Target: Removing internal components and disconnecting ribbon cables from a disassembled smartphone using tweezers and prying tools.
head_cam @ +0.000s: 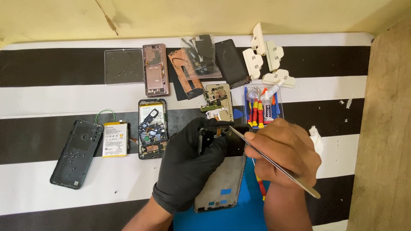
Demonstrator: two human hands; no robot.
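Head view: phone frame (pixel 222 179) lies near centre on the striped bench (pixel 38 188), its far end pinned under the gloved left hand (pixel 188 164), fingers curled over the edge. Right hand (pixel 284 154), bare, pinches metal tweezers (pixel 274 161), tips at the frame's far corner. Judgement: keep the tips shallow and the frame held flat to spare the flex. Contact point is hidden by the glove; small parts are unreadable. A screwdriver tray (pixel 261 109) sits beyond.
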